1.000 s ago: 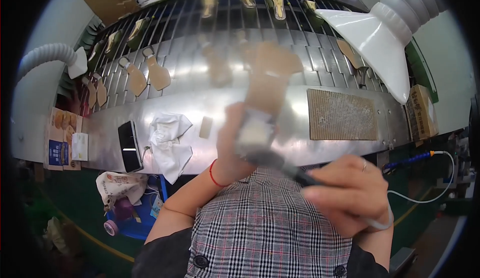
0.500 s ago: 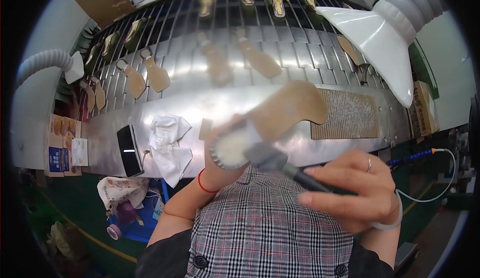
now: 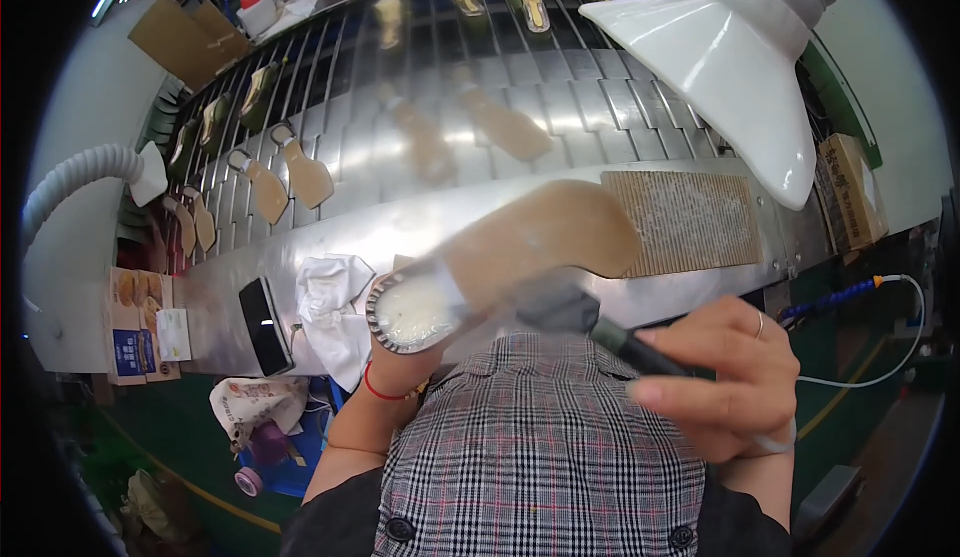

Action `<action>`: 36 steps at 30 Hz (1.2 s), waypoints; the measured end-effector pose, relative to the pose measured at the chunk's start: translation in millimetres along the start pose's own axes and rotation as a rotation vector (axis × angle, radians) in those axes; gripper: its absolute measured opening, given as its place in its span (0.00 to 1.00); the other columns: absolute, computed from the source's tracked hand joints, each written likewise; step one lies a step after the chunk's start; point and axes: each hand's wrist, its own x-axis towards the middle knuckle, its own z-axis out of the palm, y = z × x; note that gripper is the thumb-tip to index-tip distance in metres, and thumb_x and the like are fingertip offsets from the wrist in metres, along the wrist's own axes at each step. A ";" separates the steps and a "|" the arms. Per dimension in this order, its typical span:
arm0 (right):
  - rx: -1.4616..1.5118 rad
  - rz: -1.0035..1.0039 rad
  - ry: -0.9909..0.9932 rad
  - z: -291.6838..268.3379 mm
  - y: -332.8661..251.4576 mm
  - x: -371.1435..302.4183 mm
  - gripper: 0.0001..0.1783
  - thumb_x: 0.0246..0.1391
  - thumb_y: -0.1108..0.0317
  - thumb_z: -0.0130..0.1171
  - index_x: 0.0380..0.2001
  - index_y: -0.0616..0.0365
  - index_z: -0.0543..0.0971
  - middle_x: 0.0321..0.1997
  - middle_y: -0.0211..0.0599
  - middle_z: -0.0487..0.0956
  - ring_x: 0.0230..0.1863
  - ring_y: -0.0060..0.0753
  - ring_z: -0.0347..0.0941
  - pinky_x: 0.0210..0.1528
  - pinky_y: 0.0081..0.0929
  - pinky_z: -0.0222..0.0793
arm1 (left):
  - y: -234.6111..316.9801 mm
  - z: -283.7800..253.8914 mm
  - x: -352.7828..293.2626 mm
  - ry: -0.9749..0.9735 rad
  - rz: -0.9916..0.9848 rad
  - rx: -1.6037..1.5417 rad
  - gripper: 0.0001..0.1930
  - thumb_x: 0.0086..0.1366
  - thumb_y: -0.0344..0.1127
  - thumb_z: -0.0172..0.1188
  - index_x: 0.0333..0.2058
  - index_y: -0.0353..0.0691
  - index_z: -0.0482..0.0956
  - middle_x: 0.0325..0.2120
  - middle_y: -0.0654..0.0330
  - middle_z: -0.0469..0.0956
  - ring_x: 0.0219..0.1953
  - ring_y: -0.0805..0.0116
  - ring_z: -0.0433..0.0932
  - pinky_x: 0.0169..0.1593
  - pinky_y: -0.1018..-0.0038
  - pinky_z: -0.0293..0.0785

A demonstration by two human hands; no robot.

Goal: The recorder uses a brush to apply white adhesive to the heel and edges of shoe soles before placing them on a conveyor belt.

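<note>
A tan shoe insole (image 3: 545,232) lies across my left hand (image 3: 412,367), which holds it from below above the near edge of the metal bench. Most of that hand's fingers are hidden under it. The insole's heel end carries a wet white coating (image 3: 412,315), ringed by a notched dark-and-pale rim. In my right hand (image 3: 728,377) is a brush (image 3: 640,347) with a dark handle, gripped between thumb and fingers. Its broad grey head is blurred and sits over the insole's near edge, right of the white heel. Whether the bristles touch cannot be made out.
Beyond the bench, a slatted metal conveyor (image 3: 360,147) carries several insoles (image 3: 305,169) and shiny gold-faced pieces (image 3: 527,5). A ribbed mat (image 3: 685,225) lies right, under a white duct hood (image 3: 715,67). Left are a white cloth (image 3: 335,307), a phone (image 3: 265,327) and cartons (image 3: 135,322).
The insole has shifted left and slightly toward me, uncovering more of its white heel. My brush has moved off that heel toward the right. The whole view has shifted a little.
</note>
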 end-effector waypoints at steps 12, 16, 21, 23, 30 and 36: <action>0.240 0.206 0.319 -17.0 53.5 -34.2 0.11 0.43 0.70 0.63 0.32 0.60 0.86 0.32 0.43 0.84 0.30 0.40 0.79 0.33 0.30 0.73 | 21.9 13.8 32.0 0.017 -0.261 -0.332 0.17 0.55 0.32 0.71 0.44 0.38 0.82 0.38 0.60 0.83 0.39 0.64 0.82 0.46 0.70 0.76; 0.579 0.286 0.394 -28.4 83.2 -61.8 0.11 0.46 0.72 0.62 0.32 0.68 0.84 0.28 0.48 0.83 0.25 0.38 0.78 0.33 0.27 0.73 | 36.9 33.1 53.4 -0.038 -0.379 -0.652 0.16 0.55 0.26 0.70 0.44 0.36 0.82 0.39 0.60 0.84 0.39 0.67 0.82 0.46 0.73 0.76; 0.961 0.694 0.597 -31.2 139.2 -96.1 0.15 0.58 0.68 0.52 0.34 0.73 0.80 0.23 0.50 0.81 0.24 0.38 0.80 0.25 0.26 0.72 | 30.6 63.8 78.5 -0.163 -0.564 -0.709 0.19 0.58 0.27 0.68 0.49 0.33 0.78 0.43 0.59 0.81 0.43 0.71 0.80 0.46 0.73 0.76; 1.478 0.624 0.572 -33.3 159.0 -111.0 0.16 0.58 0.66 0.50 0.32 0.72 0.80 0.20 0.51 0.79 0.21 0.39 0.77 0.28 0.25 0.71 | 17.3 80.2 93.4 -0.233 -0.473 -0.790 0.22 0.64 0.33 0.62 0.56 0.38 0.72 0.48 0.57 0.78 0.50 0.67 0.78 0.52 0.69 0.75; 1.812 0.592 0.998 -33.5 193.6 -139.2 0.17 0.59 0.65 0.48 0.31 0.69 0.80 0.17 0.49 0.77 0.17 0.41 0.66 0.29 0.32 0.63 | -25.7 184.4 195.9 -0.267 -0.674 -0.693 0.28 0.64 0.38 0.62 0.60 0.36 0.66 0.52 0.57 0.74 0.53 0.70 0.73 0.57 0.74 0.67; 1.739 0.670 1.012 -20.8 201.8 -150.8 0.16 0.59 0.66 0.49 0.32 0.70 0.80 0.20 0.48 0.79 0.20 0.41 0.71 0.30 0.30 0.68 | -89.0 276.8 200.9 -0.289 -0.681 -0.467 0.38 0.62 0.38 0.65 0.65 0.29 0.57 0.61 0.47 0.67 0.61 0.60 0.66 0.64 0.65 0.59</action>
